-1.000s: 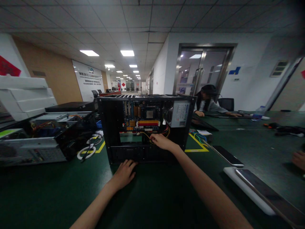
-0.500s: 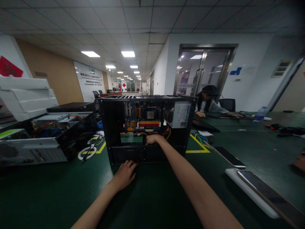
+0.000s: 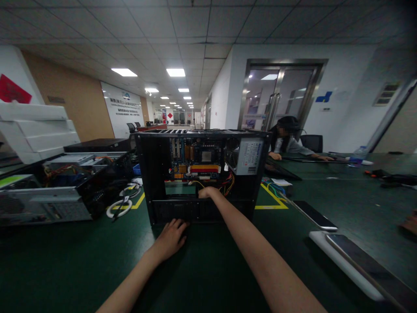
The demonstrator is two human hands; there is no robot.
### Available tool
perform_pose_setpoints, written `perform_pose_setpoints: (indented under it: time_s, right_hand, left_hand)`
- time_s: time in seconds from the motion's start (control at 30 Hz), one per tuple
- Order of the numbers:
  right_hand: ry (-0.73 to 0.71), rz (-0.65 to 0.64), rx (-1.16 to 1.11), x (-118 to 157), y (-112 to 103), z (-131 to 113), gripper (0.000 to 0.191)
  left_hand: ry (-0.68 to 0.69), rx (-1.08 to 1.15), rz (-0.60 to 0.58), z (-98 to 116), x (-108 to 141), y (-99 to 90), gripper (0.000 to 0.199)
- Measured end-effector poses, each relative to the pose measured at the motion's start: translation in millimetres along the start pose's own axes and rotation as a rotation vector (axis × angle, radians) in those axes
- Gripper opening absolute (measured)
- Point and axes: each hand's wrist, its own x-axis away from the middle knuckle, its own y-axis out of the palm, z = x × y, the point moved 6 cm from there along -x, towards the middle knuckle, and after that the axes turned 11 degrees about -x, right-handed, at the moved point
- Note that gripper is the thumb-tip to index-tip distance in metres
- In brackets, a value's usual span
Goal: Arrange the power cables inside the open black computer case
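Note:
An open black computer case (image 3: 176, 211) stands upright in front of me. Inside it show a motherboard (image 3: 206, 155), red and yellow memory slots (image 3: 204, 168), a silver power supply (image 3: 250, 156) and a bundle of coloured cables (image 3: 230, 184). My right hand (image 3: 206, 192) reaches into the lower middle of the case, beside a black part. Its fingers are hidden behind the case's lower panel, so any hold stays unseen. Flat on the green table, my left hand (image 3: 171, 237) lies with fingers spread, their tips at the case's bottom edge.
To the left lies a second opened computer case (image 3: 81, 191), with coiled white cables (image 3: 119, 208) beside it. Phones (image 3: 314, 214) and a white slab (image 3: 342, 263) are on the right. Across the table sits a person (image 3: 286, 141) near a water bottle (image 3: 357, 155).
My right hand has gone lower and deeper into the case, and its fingers have dropped out of sight. My left hand has stayed in place.

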Motion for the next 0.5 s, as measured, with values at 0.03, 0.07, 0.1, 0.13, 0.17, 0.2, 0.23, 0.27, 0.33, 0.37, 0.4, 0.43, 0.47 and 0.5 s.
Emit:
perform_pose_setpoints:
  time_s: [0.03, 0.07, 0.1, 0.13, 0.17, 0.2, 0.23, 0.27, 0.33, 0.37, 0.4, 0.43, 0.47, 0.5]
  right_hand:
    - [0.012, -0.032, -0.024, -2, 2, 2, 0.017]
    - [0.02, -0.059, -0.048, -4, 4, 3, 0.016]
    - [0.024, -0.077, -0.066, -5, 5, 4, 0.016]
    - [0.024, -0.087, -0.079, -7, 6, 6, 0.017]
    - [0.022, -0.092, -0.084, -8, 6, 7, 0.017]
    - [0.019, -0.092, -0.08, -9, 7, 8, 0.018]
    - [0.015, -0.088, -0.068, -10, 6, 8, 0.018]
    - [0.012, -0.08, -0.053, -10, 6, 9, 0.018]
    - [-0.001, -0.057, -0.023, -12, 4, 10, 0.018]
    - [-0.009, -0.045, -0.009, -12, 3, 10, 0.018]
    - [-0.017, -0.033, -0.003, -12, 2, 10, 0.019]
    - [-0.029, -0.018, -0.004, -12, 1, 10, 0.019]
    - [-0.043, -0.002, -0.009, -10, 0, 9, 0.019]
    - [-0.059, 0.022, -0.018, -9, -1, 7, 0.018]
  left_hand:
    - [0.002, 0.0, 0.001, 0, 0, 0.2, 0.04]
    - [0.002, 0.001, 0.0, 0, 0, 0.5, 0.04]
    - [0.001, 0.002, -0.003, 0, 0, 0.7, 0.04]
    - [-0.002, 0.003, -0.007, 0, 0, 0.7, 0.04]
    - [-0.004, 0.004, -0.014, 0, 0, 0.6, 0.041]
    - [-0.007, 0.005, -0.019, 0, 0, 0.2, 0.041]
    - [-0.009, 0.006, -0.025, 1, 0, -0.3, 0.041]
    - [-0.011, 0.008, -0.028, 1, 0, -1.0, 0.041]
    - [-0.013, 0.01, -0.028, 2, 0, -2.4, 0.041]
    - [-0.012, 0.009, -0.025, 2, 0, -2.9, 0.041]
    - [-0.011, 0.007, -0.021, 2, 0, -3.0, 0.04]
    - [-0.006, 0.005, -0.019, 2, 0, -2.8, 0.04]
    - [-0.003, 0.002, -0.013, 2, 0, -2.6, 0.04]
    - [0.0, 0.0, -0.008, 2, 0, -2.2, 0.04]
